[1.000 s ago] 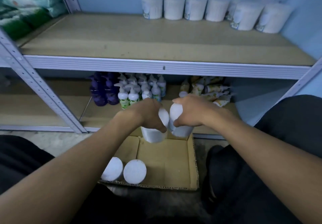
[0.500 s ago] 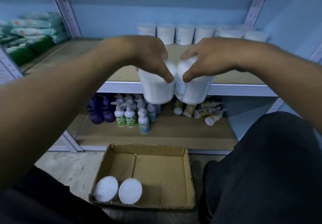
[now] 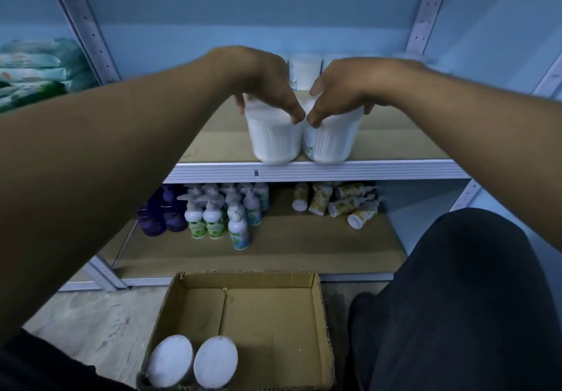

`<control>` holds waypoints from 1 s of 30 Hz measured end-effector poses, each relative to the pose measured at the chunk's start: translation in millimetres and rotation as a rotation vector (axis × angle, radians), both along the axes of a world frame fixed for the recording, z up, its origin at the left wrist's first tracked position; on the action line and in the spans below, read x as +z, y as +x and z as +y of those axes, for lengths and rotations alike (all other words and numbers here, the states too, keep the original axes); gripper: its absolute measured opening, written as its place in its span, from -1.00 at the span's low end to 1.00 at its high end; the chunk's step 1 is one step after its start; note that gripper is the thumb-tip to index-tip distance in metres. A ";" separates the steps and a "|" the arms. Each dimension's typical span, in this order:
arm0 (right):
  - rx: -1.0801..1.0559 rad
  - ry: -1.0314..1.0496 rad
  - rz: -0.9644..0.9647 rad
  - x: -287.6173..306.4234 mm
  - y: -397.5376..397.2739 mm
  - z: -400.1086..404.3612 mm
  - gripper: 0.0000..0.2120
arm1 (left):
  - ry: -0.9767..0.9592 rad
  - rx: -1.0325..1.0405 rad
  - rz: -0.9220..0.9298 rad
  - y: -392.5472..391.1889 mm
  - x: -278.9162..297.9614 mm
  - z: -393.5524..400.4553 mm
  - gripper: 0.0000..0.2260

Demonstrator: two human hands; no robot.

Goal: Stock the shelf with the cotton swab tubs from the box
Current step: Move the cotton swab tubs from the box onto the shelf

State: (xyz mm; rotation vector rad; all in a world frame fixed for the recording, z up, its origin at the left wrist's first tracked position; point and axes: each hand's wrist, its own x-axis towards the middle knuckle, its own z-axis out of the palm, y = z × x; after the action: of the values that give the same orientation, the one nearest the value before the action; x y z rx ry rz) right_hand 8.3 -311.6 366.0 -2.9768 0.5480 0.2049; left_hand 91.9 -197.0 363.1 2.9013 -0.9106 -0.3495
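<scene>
At shelf [image 3: 316, 169] edge, two upright tubs [image 3: 273, 138], hands [image 3: 264, 80] clasping lids.

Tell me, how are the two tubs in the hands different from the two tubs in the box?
The held tubs are at the front edge of the upper shelf, gripped from above by the left hand and right hand. The boxed tubs sit untouched in the cardboard box's near left corner. The held ones show ribbed sides; the boxed ones show only round tops. All four look white and alike.

blue wall [image 3: 243, 10], pale floor [image 3: 91, 323], dim light
</scene>
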 end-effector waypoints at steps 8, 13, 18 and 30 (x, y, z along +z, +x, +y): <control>0.004 -0.034 -0.076 -13.5 13.9 -13.2 -0.29 | 0.052 0.006 0.000 16.8 -9.3 -12.1 -0.46; 0.070 -0.101 -0.073 -21.1 11.3 -14.8 -0.18 | 0.022 -0.030 0.036 19.1 -6.4 -11.0 -0.21; 0.076 -0.108 -0.087 -29.2 11.6 -16.7 -0.21 | 0.072 -0.064 -0.016 22.9 -9.5 -8.8 -0.18; 0.066 -0.129 -0.139 -38.2 32.0 -37.8 -0.24 | 0.050 -0.108 -0.223 31.8 -16.7 -24.8 -0.34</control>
State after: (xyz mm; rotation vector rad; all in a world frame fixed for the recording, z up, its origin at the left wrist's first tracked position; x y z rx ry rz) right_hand 40.3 -349.4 327.8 -3.1054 0.4646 -0.0338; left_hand 123.7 -221.8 346.4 2.9882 -1.1079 -0.0565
